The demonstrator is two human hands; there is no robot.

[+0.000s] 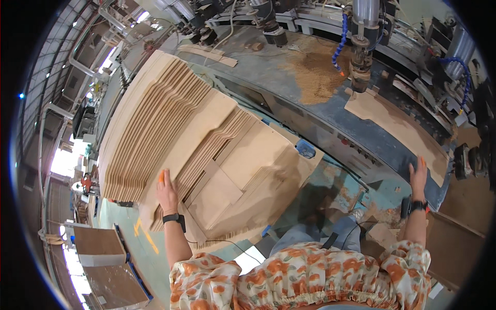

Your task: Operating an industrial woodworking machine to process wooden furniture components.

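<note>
STEP: feeding drill bench | LEFT: left hand (166,194) flat, fingers spread on stacked tan shaped plywood panels (206,155) | RIGHT: right hand (417,175) spread, pressing cut plywood panel (398,129) on grey machine surface (289,98) | NEXT: likely needs panel squared beneath drill head (361,62)

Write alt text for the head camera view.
A person's left hand rests on a stack of cut wooden panels, while the right hand touches a wooden board on a drilling machine's table. Sawdust lies there.

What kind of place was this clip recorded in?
Most likely a woodworking factory: stacks of cut wooden panels, a machine table with a sawdust pile, and a drilling or routing head above it.
</note>
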